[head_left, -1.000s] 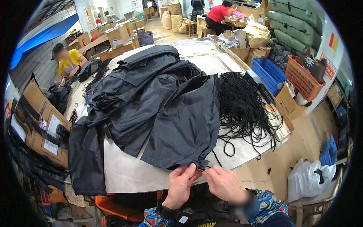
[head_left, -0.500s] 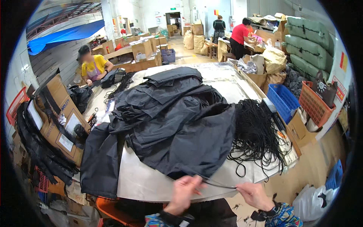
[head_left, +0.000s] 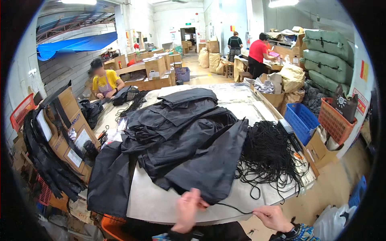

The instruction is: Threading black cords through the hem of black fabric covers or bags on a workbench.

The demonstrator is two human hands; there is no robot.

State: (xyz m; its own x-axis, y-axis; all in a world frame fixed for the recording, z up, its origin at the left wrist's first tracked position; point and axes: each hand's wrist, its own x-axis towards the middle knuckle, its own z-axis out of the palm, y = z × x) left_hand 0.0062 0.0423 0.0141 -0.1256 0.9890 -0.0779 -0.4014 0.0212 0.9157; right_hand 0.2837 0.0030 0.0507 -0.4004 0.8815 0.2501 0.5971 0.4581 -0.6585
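While our right hand (head_left: 273, 218) is pinching a thin black cord (head_left: 235, 208) between thumb and fingers, our left hand (head_left: 187, 209) is reaching to the lower edge of a black fabric panel (head_left: 209, 172); its fingers are blurring, so we cannot tell whether they are gripping the cloth. The cord is running in a slack curve from the panel's near corner to our right fingertips, beside the front edge of the pale surface (head_left: 152, 201). Behind that corner, the panel is lying against a heap of black fabric pieces (head_left: 173, 116) that is covering the middle of the surface, and one long piece is hanging over the front edge at the left. Just right of the heap, a tangle of black cords (head_left: 267, 150) is spreading in loose loops. Beyond the surface's right side, we are seeing a blue plastic crate (head_left: 299, 120) and an orange plastic crate (head_left: 337, 120) standing side by side. To our left, black strips (head_left: 48, 156) are hanging beside a cardboard box (head_left: 74, 132). Farther off, a person in a yellow top (head_left: 106, 82) is handling dark cloth, and a person in a red top (head_left: 257, 51) is working at the right rear.
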